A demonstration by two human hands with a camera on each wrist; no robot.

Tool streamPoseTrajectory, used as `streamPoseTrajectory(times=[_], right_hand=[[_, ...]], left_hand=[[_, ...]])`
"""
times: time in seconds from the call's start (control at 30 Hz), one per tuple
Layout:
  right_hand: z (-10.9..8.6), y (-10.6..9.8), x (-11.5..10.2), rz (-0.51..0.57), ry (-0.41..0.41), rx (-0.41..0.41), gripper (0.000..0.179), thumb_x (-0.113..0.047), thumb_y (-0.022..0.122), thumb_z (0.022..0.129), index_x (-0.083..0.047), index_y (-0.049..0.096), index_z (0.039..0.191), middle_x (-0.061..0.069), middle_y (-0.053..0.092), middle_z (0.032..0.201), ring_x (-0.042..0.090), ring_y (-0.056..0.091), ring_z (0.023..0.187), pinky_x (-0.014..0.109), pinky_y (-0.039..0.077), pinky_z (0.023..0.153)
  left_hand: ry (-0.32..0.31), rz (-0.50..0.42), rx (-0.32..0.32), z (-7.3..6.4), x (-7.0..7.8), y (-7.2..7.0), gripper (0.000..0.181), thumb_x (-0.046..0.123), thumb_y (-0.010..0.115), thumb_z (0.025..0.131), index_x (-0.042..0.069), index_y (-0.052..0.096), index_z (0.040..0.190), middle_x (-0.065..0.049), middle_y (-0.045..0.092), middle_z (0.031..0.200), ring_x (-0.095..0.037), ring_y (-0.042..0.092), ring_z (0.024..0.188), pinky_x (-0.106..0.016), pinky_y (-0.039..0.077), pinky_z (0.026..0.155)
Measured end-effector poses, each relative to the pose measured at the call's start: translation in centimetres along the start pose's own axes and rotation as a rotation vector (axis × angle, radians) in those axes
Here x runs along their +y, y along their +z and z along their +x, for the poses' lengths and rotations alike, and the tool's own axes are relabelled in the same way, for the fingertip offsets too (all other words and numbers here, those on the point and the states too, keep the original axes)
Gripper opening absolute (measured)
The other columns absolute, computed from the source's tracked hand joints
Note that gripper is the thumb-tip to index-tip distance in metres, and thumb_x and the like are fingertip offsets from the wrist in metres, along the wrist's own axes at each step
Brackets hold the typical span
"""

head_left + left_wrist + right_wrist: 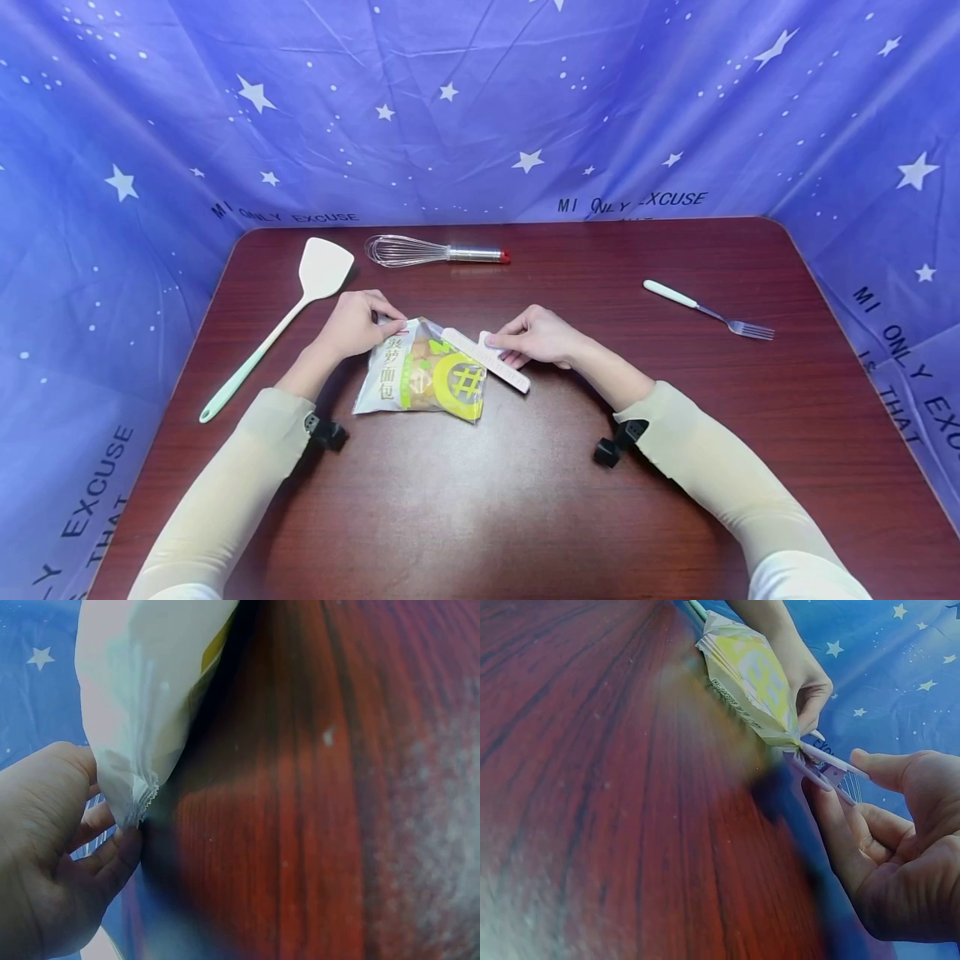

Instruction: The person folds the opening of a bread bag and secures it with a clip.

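A bread bag (423, 379) with yellow-green print and rolls showing through its window lies in front of me, slanting on the table. My left hand (358, 323) pinches its upper left corner between thumb and fingers. In the left wrist view, the crimped end of the bag (142, 712) narrows down to those fingertips. With thumb and fingers, my right hand (543, 336) holds a white bag clip (487, 361) by its handles. The clip's long bar overlaps the bag's right edge, and in the right wrist view its end sits right at the bag's gathered corner (784, 739).
Behind the bag lies a wire whisk (438, 252) with a red-tipped handle. At the left rests a cream spatula (285, 321) with a green handle end. A white-handled fork (708, 311) lies on the right of the dark wooden table (750, 433). Starry blue cloth (480, 108) surrounds it.
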State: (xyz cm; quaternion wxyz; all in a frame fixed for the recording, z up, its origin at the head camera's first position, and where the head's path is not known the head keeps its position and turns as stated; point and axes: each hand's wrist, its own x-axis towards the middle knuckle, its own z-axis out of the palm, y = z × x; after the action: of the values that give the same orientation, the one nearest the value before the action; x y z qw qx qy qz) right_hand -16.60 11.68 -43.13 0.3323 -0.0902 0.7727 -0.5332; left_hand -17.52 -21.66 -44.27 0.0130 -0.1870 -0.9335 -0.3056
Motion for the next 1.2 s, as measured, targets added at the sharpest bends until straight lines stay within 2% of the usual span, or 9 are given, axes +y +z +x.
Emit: streamPoseTrajectory(times=[0.57, 1.2], right_hand=[[1.1, 0.3, 0.1, 0.031, 0.010, 0.002, 0.031, -0.018, 0.074, 0.101, 0.009, 0.078, 0.115, 0.003, 0.075, 0.080, 0.008, 0.069, 0.064, 0.026, 0.062, 0.062], [1.9, 0.6, -0.4, 0.035, 0.022, -0.006, 0.032, -0.017, 0.072, 0.102, 0.010, 0.076, 0.118, 0.002, 0.071, 0.077, 0.007, 0.069, 0.063, 0.025, 0.062, 0.062]], left_hand=[[-0.015, -0.005, -0.001, 0.1, 0.0, 0.0, 0.004, 0.016, 0.085, 0.088, 0.013, 0.088, 0.087, -0.004, 0.077, 0.085, -0.014, 0.056, 0.066, -0.024, 0.043, 0.062], [-0.014, -0.004, -0.008, 0.2, -0.4, 0.1, 0.005, 0.017, 0.084, 0.089, 0.014, 0.088, 0.087, -0.003, 0.077, 0.085, -0.013, 0.056, 0.067, -0.025, 0.043, 0.063]])
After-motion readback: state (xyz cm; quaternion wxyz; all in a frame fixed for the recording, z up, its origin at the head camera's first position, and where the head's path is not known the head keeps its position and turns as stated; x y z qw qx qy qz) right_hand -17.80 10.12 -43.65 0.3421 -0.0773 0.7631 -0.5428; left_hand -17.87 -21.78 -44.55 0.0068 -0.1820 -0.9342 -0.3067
